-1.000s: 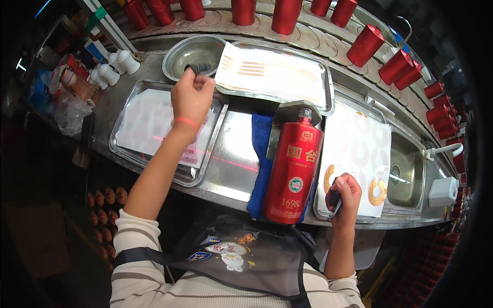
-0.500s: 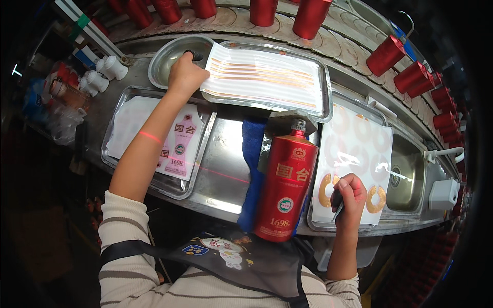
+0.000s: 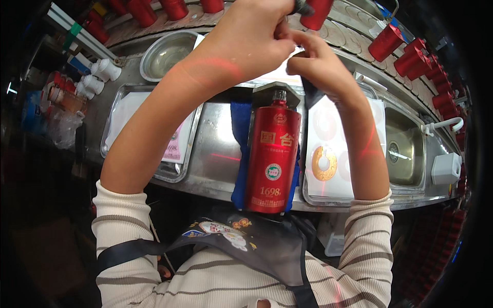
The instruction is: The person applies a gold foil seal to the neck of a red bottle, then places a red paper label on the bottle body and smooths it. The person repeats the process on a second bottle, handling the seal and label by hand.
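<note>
The left hand (image 3: 251, 38) and right hand (image 3: 318, 64) are raised together, fingertips pinched on a small dark piece (image 3: 302, 7) held between them above the neck of a red bottle (image 3: 272, 154). The bottle lies on a blue cloth (image 3: 239, 128) on the steel worktop (image 3: 213, 154), between a label tray (image 3: 149, 138) and a sheet of gold ring stickers (image 3: 324, 163).

Both hands raised and joined at the far centre

The left hand (image 3: 251, 38) is lifted high, forearm rising from the near left, its fingers curled in a loose fist. The right hand (image 3: 316, 64) comes up from the near right, its fingertips meeting those of the left. Both wrists are bare, striped sleeves pushed back to the elbows.
</note>
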### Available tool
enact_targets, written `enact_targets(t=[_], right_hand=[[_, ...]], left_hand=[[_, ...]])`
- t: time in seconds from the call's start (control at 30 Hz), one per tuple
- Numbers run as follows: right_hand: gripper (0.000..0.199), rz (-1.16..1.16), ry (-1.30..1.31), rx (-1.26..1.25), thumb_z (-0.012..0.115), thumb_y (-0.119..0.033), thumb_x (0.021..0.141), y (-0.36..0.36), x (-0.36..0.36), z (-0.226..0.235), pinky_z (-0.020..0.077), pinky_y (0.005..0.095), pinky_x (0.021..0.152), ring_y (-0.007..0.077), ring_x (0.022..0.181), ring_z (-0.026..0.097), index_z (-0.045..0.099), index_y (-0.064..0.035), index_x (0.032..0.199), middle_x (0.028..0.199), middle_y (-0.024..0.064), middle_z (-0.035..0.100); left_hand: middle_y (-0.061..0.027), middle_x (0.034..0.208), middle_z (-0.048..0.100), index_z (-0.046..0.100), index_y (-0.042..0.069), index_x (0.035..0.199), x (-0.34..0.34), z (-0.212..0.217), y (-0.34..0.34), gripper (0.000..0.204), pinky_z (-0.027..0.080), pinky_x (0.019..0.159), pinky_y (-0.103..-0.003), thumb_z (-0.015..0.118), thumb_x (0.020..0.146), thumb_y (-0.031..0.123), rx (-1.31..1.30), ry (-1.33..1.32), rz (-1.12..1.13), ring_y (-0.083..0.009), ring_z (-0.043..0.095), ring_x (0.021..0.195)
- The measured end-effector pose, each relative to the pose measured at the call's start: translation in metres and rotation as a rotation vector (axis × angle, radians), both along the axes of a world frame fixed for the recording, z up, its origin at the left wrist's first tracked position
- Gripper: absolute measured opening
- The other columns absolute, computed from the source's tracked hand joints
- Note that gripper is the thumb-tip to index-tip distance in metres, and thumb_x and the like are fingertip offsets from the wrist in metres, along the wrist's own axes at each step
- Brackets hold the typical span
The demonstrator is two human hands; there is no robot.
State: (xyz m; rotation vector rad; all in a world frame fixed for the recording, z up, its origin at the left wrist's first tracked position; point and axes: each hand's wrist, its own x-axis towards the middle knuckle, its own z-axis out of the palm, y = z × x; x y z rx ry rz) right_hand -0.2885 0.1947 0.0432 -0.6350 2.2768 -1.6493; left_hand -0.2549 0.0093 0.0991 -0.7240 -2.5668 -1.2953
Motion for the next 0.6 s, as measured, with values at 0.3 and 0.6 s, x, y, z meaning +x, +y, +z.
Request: enact_targets(t=[0.3, 0.6], right_hand=[[0.018, -0.143, -0.298, -0.06, 0.071, -0.02, 0.087, 0.106, 0.118, 0.028, 0.0269, 0.0176, 0.045, 0.0007, 0.05, 0.04, 0.062, -0.0044, 0.085, 0.063, -0.006, 0.049], [0.018, -0.261, -0.381, 0.03, 0.072, -0.016, 0.082, 0.095, 0.224, -0.035, 0.034, 0.0208, 0.061, 0.0045, 0.068, 0.049, 0.062, -0.002, 0.076, 0.074, -0.0017, 0.056]], left_hand=[[-0.0044, 0.081, 0.07, 0.062, -0.001, 0.105, 0.112, -0.055, 0.013, 0.022, 0.05, 0.066, -0.024, 0.072, 0.085, 0.003, 0.586, -0.106, 0.217, -0.0077, 0.064, 0.072], [-0.0051, 0.087, 0.069, 0.059, -0.003, 0.117, 0.239, -0.136, 0.025, 0.031, 0.049, 0.074, -0.021, 0.07, 0.088, -0.003, 0.82, -0.523, 0.385, -0.0072, 0.063, 0.078]])
